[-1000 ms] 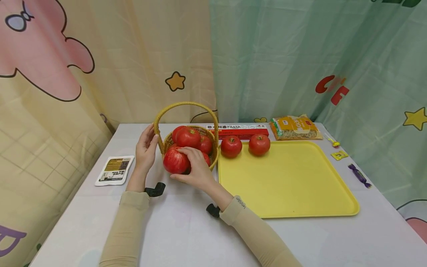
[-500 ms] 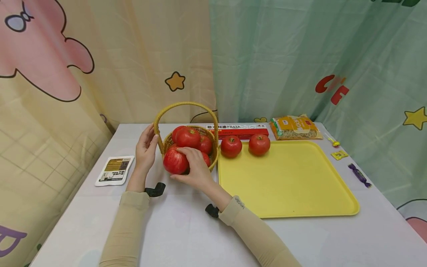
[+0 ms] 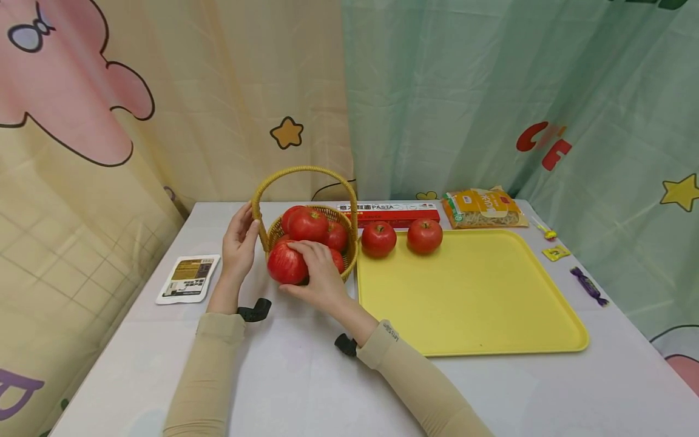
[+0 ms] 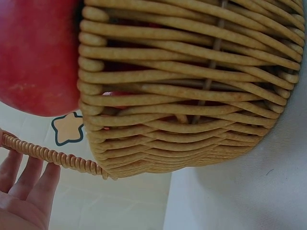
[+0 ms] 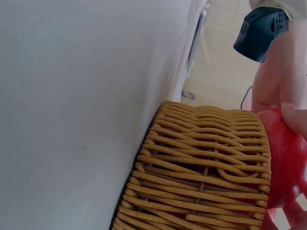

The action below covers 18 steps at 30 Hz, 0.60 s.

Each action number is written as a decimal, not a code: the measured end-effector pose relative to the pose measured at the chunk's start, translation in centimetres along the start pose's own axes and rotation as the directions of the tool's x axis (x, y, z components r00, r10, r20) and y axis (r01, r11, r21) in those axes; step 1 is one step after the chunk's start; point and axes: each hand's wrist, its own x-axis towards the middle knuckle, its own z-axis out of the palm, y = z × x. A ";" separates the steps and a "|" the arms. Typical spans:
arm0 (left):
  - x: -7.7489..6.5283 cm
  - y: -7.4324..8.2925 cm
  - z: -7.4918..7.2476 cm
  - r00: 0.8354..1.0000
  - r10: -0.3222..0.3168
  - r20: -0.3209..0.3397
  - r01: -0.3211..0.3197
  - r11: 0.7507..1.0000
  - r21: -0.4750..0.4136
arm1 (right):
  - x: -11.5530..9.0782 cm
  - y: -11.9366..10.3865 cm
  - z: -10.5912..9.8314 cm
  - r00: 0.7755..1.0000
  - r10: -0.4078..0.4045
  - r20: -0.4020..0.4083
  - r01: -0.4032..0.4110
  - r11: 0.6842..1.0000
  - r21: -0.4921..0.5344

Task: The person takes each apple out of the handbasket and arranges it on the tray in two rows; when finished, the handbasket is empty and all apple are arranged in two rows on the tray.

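Observation:
In the head view, a yellow wicker basket with a tall arched handle stands left of the tray and holds several red round fruits. My right hand grips a streaky red apple at the basket's front rim, thumb low and fingers over the top. The right wrist view shows that apple against the rim. My left hand touches the left side of the handle. Seen from the left wrist, its fingers lie nearly straight against the handle.
Two red fruits sit at the back left of a yellow tray. Behind are a red pasta box and an orange noodle bag. Candies lie along the right edge. A white packet lies left.
The right hand and the apple have barely moved, with a very slight shift of the right wrist to the left. The left hand and basket look still.

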 end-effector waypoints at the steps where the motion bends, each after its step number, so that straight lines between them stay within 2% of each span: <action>1: 0.0 0.0 0.0 1.000 -0.002 0.000 0.002 1.000 -0.001 | 0.0 0.0 0.0 1.000 -0.002 -0.001 0.002 1.000 0.000; 18: -0.1 0.1 0.0 1.000 -0.005 -0.002 0.005 1.000 -0.008 | -0.1 0.2 0.0 0.997 -0.059 -0.043 0.058 0.998 -0.020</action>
